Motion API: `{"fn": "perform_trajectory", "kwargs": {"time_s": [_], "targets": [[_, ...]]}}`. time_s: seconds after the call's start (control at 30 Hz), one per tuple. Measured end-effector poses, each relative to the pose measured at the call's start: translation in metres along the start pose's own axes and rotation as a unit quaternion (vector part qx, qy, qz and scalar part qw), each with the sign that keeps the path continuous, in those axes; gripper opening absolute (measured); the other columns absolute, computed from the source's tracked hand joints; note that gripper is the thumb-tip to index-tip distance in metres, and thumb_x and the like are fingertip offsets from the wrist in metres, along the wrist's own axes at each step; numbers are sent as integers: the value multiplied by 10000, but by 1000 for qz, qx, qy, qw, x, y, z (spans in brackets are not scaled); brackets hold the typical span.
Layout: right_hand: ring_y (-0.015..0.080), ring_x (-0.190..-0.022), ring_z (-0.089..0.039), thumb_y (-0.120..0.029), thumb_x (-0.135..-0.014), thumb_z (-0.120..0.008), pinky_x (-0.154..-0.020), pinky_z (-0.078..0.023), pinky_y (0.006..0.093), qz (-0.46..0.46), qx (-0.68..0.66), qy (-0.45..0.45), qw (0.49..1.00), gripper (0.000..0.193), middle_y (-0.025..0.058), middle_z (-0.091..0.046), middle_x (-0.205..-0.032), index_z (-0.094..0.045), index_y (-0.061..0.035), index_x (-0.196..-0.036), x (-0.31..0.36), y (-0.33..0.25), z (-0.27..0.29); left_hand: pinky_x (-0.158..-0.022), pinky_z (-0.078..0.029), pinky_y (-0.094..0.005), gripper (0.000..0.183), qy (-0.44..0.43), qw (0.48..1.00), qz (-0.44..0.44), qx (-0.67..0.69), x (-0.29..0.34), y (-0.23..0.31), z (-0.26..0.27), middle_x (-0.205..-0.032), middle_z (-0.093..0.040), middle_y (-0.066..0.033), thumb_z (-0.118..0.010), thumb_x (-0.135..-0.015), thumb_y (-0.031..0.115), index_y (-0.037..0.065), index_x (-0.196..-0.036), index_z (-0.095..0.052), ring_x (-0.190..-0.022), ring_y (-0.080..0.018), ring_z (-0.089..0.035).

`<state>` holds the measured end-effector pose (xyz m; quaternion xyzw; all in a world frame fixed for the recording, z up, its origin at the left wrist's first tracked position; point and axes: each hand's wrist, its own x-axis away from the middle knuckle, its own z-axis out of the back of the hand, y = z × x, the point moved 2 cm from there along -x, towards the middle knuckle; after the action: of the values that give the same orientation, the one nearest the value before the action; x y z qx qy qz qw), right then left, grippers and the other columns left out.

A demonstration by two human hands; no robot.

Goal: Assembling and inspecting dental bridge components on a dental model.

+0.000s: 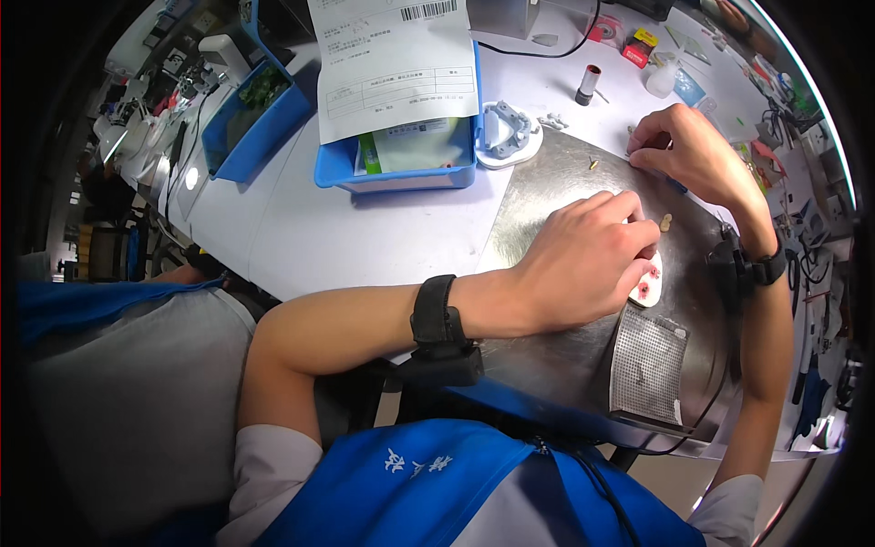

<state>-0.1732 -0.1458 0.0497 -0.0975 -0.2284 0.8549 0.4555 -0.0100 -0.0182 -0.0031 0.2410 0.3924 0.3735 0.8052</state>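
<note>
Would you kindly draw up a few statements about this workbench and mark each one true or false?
1. The left hand partly covers a white piece with dark red spots. True.
2. The right hand is nearer the person's body than the left hand. False: the right hand is farther out.
3. A sheet of paper lies over part of a blue bin. True.
4. The mesh is inside that blue bin. False: the mesh is on the metal plate.
5. Both wrists wear black bands. True.
</note>
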Motion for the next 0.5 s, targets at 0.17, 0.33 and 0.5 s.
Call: {"fn": "perform_trajectory", "kwargs": {"time_s": [0.17,0.33,0.5], "targets": [[332,-744,-714,-85,-788,-732,-718,-549,402,33,40,7,999,190,236,-716,-795,-722,84,-874,-11,-7,-3,-809,-522,-437,92,16,1000,0,-11,-4,-4,3,-954,-619,-119,-700,-847,138,51,-878,-693,-916,-326,-639],[410,-732,-666,-39,-756,-697,-688,-518,442,36,37,40,998,130,248,-665,-741,-671,86,-778,-4,14,-4,-839,-497,-448,154,5,1000,-15,27,-8,0,-2,-969,-583,-124,-763,-809,156,45,-810,-657,-945,-330,-606],[202,-706,-527,-20,-749,-657,-659,-443,324,58,-47,150,986,109,122,-538,-725,-558,26,-751,23,16,-10,-882,-478,-423,141,18,999,14,24,-3,-8,-2,-1010,-575,-120,-762,-818,125,36,-828,-652,-990,-318,-586]]}}
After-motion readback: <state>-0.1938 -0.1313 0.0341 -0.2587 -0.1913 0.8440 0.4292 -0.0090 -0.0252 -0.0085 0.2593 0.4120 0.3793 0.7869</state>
